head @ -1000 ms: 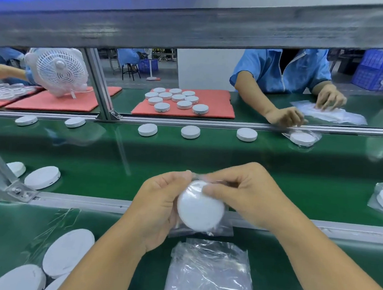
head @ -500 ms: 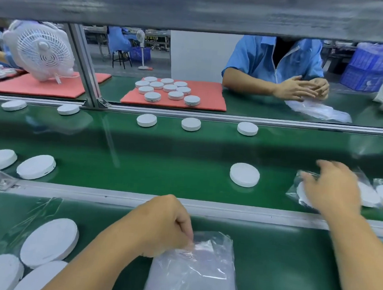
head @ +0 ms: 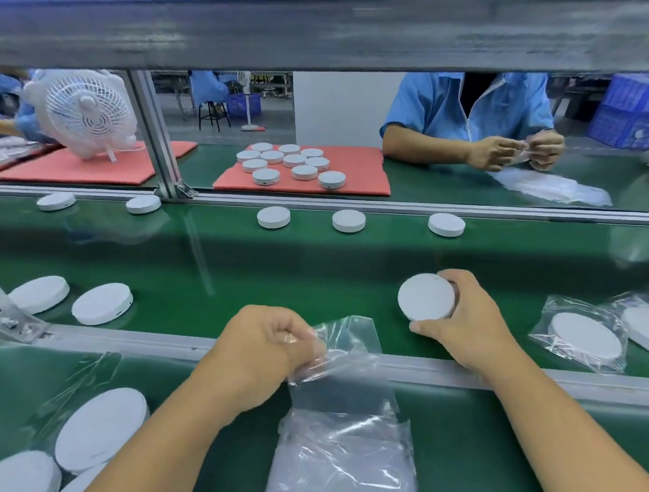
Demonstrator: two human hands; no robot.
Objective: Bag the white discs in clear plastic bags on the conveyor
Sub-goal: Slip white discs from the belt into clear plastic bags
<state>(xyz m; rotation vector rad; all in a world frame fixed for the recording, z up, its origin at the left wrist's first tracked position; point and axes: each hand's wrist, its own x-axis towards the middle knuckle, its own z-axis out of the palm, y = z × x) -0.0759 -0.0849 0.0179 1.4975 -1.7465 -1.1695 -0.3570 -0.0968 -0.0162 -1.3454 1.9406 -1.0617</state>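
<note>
The fingertips of the left hand are folded under the palm and hard to see; they pinch the top of a clear plastic bag, which is lifted over the metal rail. Through the film the edges of the bag are difficult to follow. Below it lies a pile of more bags, cut off by the bottom edge. The right hand grasps a white disc by its rim, thumb on the near side, other fingers partly hidden behind it. The disc is round, flat and matt, tilted up from the green conveyor. On the right, a bagged disc rests on the belt.
</note>
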